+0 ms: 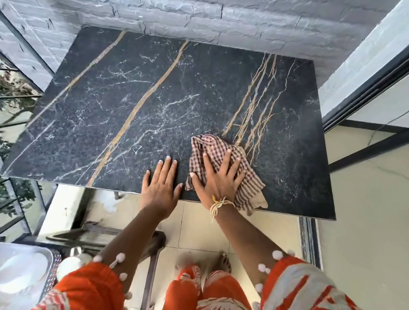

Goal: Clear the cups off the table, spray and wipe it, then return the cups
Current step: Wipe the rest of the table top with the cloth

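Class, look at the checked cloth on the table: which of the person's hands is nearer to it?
Right. The right hand presses flat on the checked cloth; the left hand lies flat on the bare table just beside it.

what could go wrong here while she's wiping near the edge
The checked brown-and-white cloth already hangs over the near edge of the black marble tabletop, so a pull towards her might drag it off. The left hand lies flat in the cloth's likely leftward path. The right hand only presses flat, so the cloth could bunch.
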Demonstrator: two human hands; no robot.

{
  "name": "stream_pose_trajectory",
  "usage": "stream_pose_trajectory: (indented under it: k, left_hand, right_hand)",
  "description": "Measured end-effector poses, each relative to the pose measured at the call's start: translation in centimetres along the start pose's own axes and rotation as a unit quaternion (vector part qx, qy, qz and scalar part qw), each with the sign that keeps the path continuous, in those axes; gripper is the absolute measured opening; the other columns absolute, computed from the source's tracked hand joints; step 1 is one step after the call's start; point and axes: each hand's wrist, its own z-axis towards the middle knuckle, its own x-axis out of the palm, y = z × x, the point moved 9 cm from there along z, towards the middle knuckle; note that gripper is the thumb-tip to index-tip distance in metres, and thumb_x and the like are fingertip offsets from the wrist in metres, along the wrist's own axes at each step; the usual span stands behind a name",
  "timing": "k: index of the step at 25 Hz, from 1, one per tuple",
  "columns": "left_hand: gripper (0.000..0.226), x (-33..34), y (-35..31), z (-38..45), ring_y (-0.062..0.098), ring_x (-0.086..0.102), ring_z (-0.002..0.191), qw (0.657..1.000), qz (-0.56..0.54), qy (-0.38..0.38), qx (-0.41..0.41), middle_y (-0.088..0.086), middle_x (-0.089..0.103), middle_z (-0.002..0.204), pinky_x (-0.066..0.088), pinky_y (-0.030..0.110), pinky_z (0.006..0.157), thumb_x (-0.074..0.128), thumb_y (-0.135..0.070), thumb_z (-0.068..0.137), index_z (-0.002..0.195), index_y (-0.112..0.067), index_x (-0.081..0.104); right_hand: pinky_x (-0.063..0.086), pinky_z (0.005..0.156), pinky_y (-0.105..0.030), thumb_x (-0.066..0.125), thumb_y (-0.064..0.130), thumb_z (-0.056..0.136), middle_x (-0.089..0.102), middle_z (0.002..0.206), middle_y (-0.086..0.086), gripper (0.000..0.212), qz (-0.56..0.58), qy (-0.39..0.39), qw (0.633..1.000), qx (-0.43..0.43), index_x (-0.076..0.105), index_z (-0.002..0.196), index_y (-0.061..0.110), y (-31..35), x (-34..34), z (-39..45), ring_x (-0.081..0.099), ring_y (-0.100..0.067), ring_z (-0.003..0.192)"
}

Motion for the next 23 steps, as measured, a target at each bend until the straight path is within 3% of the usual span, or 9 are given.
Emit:
stream_pose_trajectory:
  k: [4,10,12,15,17,19,21,23]
  left_hand:
    - [0.072,0.0,-0.1,0.1,0.013,0.000,0.149,1.000,0.015,-0.015,0.000,-0.007,-0.006,0.161,0.007,0.044,0.119,0.000,-0.057,0.089,0.153,-0.026,-0.003]
    - [0.073,0.0,-0.1,0.0,0.012,-0.006,0.149,1.000,0.024,0.002,0.000,-0.008,-0.013,0.160,0.003,0.044,0.120,-0.005,-0.059,0.088,0.152,-0.026,-0.009]
    - [0.072,0.0,-0.2,0.0,0.012,-0.005,0.149,1.000,0.014,0.002,0.001,-0.008,-0.012,0.160,0.004,0.044,0.120,-0.003,-0.059,0.088,0.153,-0.026,-0.008]
    - [0.073,0.1,-0.3,0.1,0.013,-0.008,0.149,1.000,0.017,0.005,0.004,-0.007,-0.015,0.160,0.002,0.045,0.120,-0.007,-0.059,0.087,0.152,-0.026,-0.012]
    - [0.073,0.3,-0.3,0.1,0.012,-0.010,0.148,1.000,0.023,0.014,0.003,-0.007,-0.018,0.159,0.001,0.044,0.120,-0.009,-0.058,0.086,0.151,-0.026,-0.015]
    - [0.073,0.3,-0.3,0.2,0.013,-0.010,0.148,0.999,0.027,0.020,0.003,-0.007,-0.018,0.159,0.000,0.044,0.120,-0.008,-0.058,0.087,0.152,-0.025,-0.014]
    - [0.071,0.4,-0.1,0.3,0.014,-0.011,0.148,0.999,0.037,0.038,0.007,-0.004,-0.013,0.161,-0.001,0.044,0.120,-0.002,-0.057,0.091,0.153,-0.022,-0.009]
    - [0.070,0.6,0.0,0.3,0.015,-0.011,0.149,0.997,0.045,0.053,0.018,-0.002,-0.004,0.162,-0.003,0.043,0.120,0.004,-0.055,0.094,0.154,-0.018,0.000]
  right_hand:
    - [0.004,0.114,-0.064,0.023,0.066,0.090,-0.001,0.163,-0.003,0.059,-0.055,0.005,0.997,-0.047,0.017,0.146,0.050,-4.7,-1.0,2.7,0.003,-0.040,0.147]
    - [0.014,0.110,-0.069,0.044,0.050,0.088,0.014,0.160,-0.012,0.060,-0.018,-0.063,0.974,0.219,0.031,0.146,0.039,-23.6,-3.5,1.0,0.017,-0.045,0.142]
    - [0.012,0.108,-0.071,0.044,0.049,0.087,0.013,0.160,-0.015,0.062,0.006,-0.062,0.960,0.272,0.031,0.147,0.038,-24.6,-2.5,-1.4,0.015,-0.048,0.142]
    - [0.009,0.108,-0.071,0.036,0.052,0.089,0.004,0.161,-0.015,0.063,0.039,-0.055,0.948,0.311,0.022,0.150,0.039,-20.0,-1.5,-2.4,0.008,-0.048,0.144]
    - [0.006,0.109,-0.070,0.032,0.055,0.089,0.000,0.162,-0.013,0.064,0.011,-0.033,0.971,0.236,0.018,0.150,0.039,-13.7,-0.7,-2.1,0.006,-0.047,0.144]
    - [0.000,0.110,-0.068,0.032,0.056,0.087,0.000,0.162,-0.011,0.065,-0.013,-0.017,0.995,0.101,0.018,0.149,0.041,-5.9,0.4,-2.5,0.006,-0.045,0.145]
    - [-0.004,0.110,-0.066,0.036,0.055,0.085,0.003,0.163,-0.010,0.064,-0.023,0.004,0.999,-0.045,0.022,0.147,0.043,1.0,1.6,-3.8,0.005,-0.044,0.146]
    - [-0.001,0.112,-0.063,0.038,0.055,0.085,0.003,0.163,-0.006,0.062,-0.042,0.028,0.990,-0.134,0.025,0.145,0.046,3.3,2.1,-4.1,0.003,-0.041,0.147]
